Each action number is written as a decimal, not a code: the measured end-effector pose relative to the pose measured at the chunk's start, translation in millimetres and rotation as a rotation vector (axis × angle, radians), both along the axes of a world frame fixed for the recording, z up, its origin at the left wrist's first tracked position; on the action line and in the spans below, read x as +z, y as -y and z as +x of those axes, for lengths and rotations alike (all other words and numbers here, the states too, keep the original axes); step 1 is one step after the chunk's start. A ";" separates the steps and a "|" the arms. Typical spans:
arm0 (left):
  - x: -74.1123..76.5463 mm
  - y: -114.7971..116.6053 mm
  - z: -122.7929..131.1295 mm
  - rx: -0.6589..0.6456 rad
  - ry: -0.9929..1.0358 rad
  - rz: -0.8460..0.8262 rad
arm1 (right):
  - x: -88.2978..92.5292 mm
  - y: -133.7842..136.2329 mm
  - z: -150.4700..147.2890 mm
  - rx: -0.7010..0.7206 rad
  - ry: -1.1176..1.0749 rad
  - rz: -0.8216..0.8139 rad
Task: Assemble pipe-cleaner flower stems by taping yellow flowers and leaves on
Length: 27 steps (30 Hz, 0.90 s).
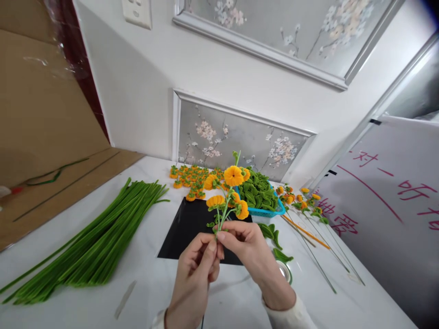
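Observation:
A sprig of several orange fuzzy flowers (233, 176) on thin green stems stands upright above both hands. My left hand (197, 269) pinches the lower stem between thumb and fingers. Just above it and touching the same stems, my right hand (245, 242) has its thumb and index finger closed on them. A small green leaf tip (236, 157) rises at the top of the sprig. Behind the hands lies a black mat (174, 233), with small green curled pieces partly hidden by the fingers.
Long green fuzzy stems (103, 237) lie bundled at the left. A blue basket (279, 211) holds green leaves. Loose orange flower heads (192, 176) stand near the wall. At the right are a tape roll (285, 273), loose leaves (283, 256) and finished sprigs (303, 201).

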<state>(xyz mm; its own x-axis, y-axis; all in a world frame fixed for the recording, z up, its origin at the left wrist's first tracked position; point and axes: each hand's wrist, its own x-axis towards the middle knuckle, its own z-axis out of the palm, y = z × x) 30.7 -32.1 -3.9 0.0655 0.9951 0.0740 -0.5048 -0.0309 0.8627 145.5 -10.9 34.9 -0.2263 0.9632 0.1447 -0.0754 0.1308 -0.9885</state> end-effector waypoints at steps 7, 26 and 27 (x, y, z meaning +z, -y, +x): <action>8.9 1.2 -3.6 -0.103 0.150 -0.198 | -0.5 -5.0 6.1 0.013 -0.037 -0.036; -7.7 -4.2 -3.9 -0.004 -0.160 0.007 | -3.6 -3.9 4.6 -0.176 0.114 0.203; -9.0 -4.3 -4.1 0.008 -0.180 0.011 | -4.8 -4.2 4.1 -0.197 0.126 0.209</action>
